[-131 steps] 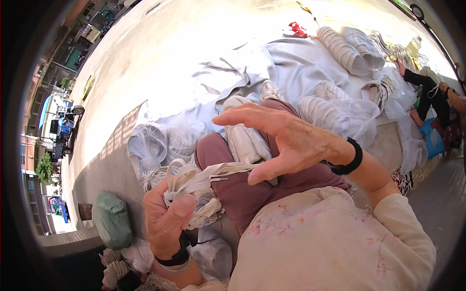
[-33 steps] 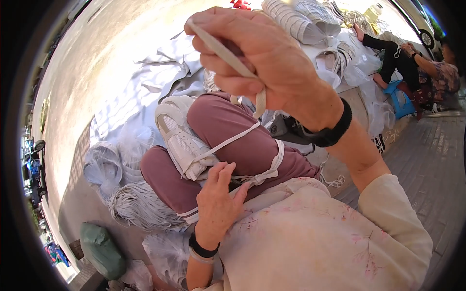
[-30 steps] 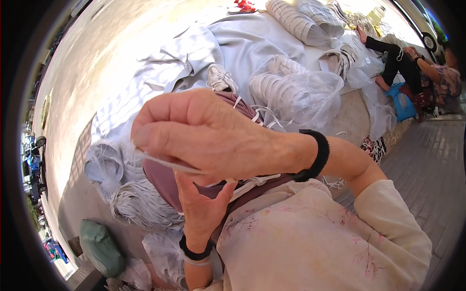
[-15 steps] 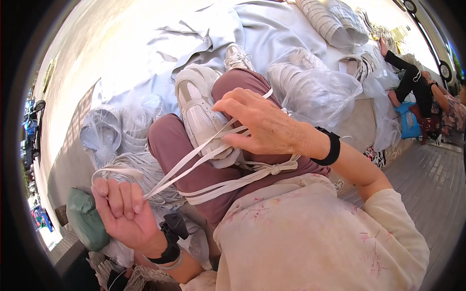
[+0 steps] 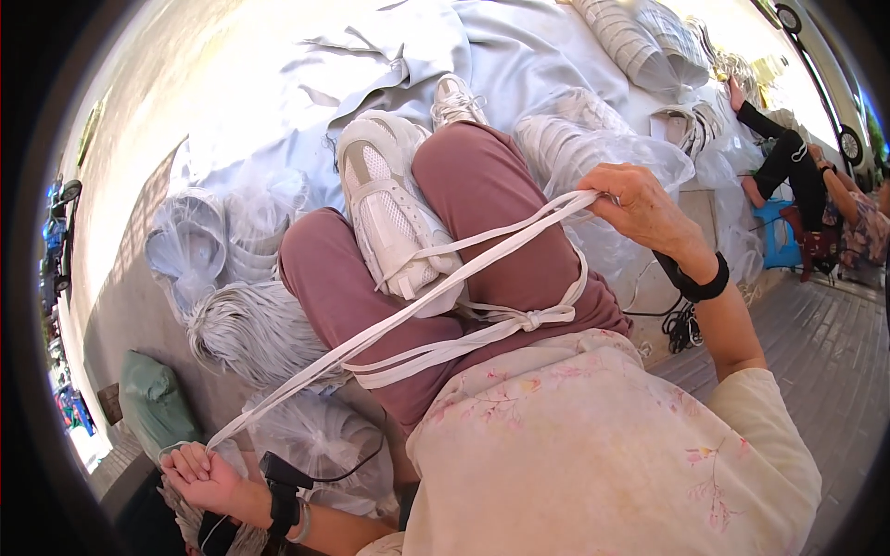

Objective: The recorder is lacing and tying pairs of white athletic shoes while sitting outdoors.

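Note:
A pale grey and white sneaker upper (image 5: 375,181) with mesh panels lies wedged between my knees. White shoelaces (image 5: 408,314) run taut on a slant across my lap, one strand going into the shoe's near part. My right hand (image 5: 642,211), closed, pinches the laces above my right thigh. Down at the lower left, my left hand (image 5: 206,477) is curled shut round their other end. A white cord band (image 5: 436,352), knotted near its right side, loops around my thighs.
Grey-white lace bundles (image 5: 250,334) lie by my left knee, near bagged shoe parts (image 5: 190,241) and a green bag (image 5: 156,403). More bagged parts (image 5: 593,148) rest on a pale sheet (image 5: 519,46) ahead. Another person (image 5: 783,167) sits far right beside a blue stool (image 5: 777,232).
My hands have moved apart, the right one outward to the right and the left one down and left. The slack laces are now stretched straight between them.

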Demonstrator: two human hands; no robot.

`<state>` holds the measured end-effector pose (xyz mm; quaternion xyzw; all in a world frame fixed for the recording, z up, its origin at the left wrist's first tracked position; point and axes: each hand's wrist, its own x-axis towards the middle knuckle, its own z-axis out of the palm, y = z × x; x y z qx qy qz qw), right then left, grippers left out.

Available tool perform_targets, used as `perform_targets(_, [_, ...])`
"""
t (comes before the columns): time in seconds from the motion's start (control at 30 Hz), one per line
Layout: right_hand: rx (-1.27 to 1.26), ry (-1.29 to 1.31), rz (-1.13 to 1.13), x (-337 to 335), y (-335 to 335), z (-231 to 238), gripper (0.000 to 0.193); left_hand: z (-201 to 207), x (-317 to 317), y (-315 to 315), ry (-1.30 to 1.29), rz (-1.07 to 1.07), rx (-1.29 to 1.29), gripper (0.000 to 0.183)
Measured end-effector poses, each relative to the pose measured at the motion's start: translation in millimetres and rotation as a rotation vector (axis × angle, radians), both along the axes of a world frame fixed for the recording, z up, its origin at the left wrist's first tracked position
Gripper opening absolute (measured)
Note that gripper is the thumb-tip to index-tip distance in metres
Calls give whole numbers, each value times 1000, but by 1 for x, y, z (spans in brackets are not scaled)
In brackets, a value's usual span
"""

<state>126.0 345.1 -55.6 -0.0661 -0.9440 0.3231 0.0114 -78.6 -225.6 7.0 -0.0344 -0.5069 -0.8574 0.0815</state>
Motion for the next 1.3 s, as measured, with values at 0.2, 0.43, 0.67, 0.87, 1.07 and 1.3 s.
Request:
perform_targets(0.2, [-107, -235, -118, 1, 36, -8, 17, -31, 4, 12, -210, 304, -115, 20])
perform_targets(0.43, [-44, -393, -70, 6, 31, 4, 17, -66, -3, -5, -236, 230, -780, 36])
perform_targets(0.67, [436, -653, -80, 71, 57, -22, 18, -43, 39, 143, -27, -318, -1213, 28])
perform_targets(0.87, [-375, -469, 278, 14, -17, 39, 17, -47, 78, 245, 457, -612, -1319, 39])
perform_targets(1.07, [-346, -48, 82, -12, -73, 33, 15, -70, 84, 250, 593, -537, -1506, 47])
perform_targets(1.3, [-306, -188, 319, -21, -101, 11, 25, -81, 86, 243, 709, -488, -1562, 27])
